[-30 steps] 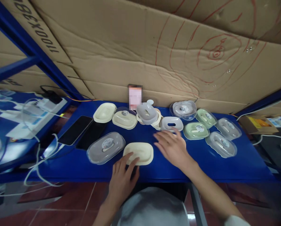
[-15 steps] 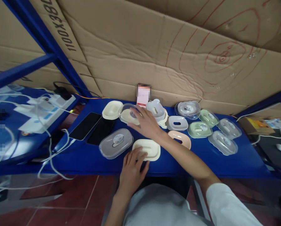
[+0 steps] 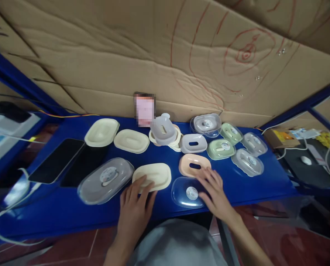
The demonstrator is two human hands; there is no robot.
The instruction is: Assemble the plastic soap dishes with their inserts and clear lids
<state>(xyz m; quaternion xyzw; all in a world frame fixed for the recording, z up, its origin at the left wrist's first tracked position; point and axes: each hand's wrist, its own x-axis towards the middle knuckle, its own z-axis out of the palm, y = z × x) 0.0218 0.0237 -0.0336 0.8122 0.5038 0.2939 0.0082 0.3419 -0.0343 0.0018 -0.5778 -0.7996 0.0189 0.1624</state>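
Observation:
My left hand (image 3: 136,199) rests on the near left part of a cream oval dish (image 3: 161,177), fingers spread and the thumb by its front edge. At the right end of a clear lid (image 3: 178,190) with a round sticker, my right hand (image 3: 213,192) has its thumb and fingers around the rim. That lid lies low over the table's front, just before a peach dish (image 3: 185,161) with a slot; the fingers overlap the peach dish's near right edge. Left of my left hand sits a grey dish under a clear lid (image 3: 91,188).
Two more cream dishes, one at the far left (image 3: 102,132) and one beside it (image 3: 131,140), stand behind. Grey dishes (image 3: 185,146) and green ones (image 3: 213,151) fill the right side. Dark phones (image 3: 58,159) lie left; a lit phone (image 3: 145,111) leans on the cardboard (image 3: 120,66).
My right hand has come back from the rear cream dish to the front right, bringing the clear lid. That cream dish is now uncovered. My left hand stays on its dish; the view has shifted right.

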